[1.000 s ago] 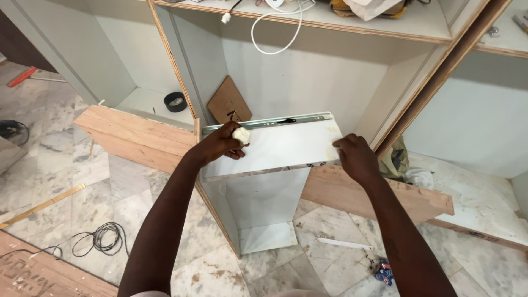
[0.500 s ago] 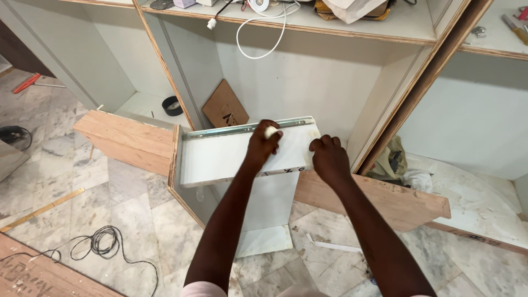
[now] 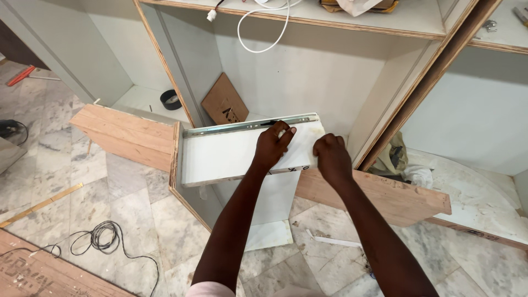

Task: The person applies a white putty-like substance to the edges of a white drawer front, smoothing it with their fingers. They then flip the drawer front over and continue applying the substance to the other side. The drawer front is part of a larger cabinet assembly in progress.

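Note:
A white drawer box (image 3: pixel 225 155) is turned on its side in front of an open cabinet (image 3: pixel 330 71), with a metal slide rail (image 3: pixel 231 127) along its upper edge. My left hand (image 3: pixel 272 147) lies on the drawer's white side panel just below the rail, fingers curled around a small white object (image 3: pixel 281 132). My right hand (image 3: pixel 331 158) grips the drawer's right end. The two hands are close together. The drawer's lower part stands on the marble floor behind my arms.
Long wooden boards lie on the floor left (image 3: pixel 124 132) and right (image 3: pixel 396 195) of the drawer. A coiled black cable (image 3: pixel 102 236) lies at the lower left, a white strip (image 3: pixel 333 241) near my right arm. A brown board (image 3: pixel 223 102) and a black roll (image 3: pixel 170 99) sit inside the cabinet.
The drawer has shifted to the left in view. My left hand slid right along its side panel toward my right hand, which stays on the right end.

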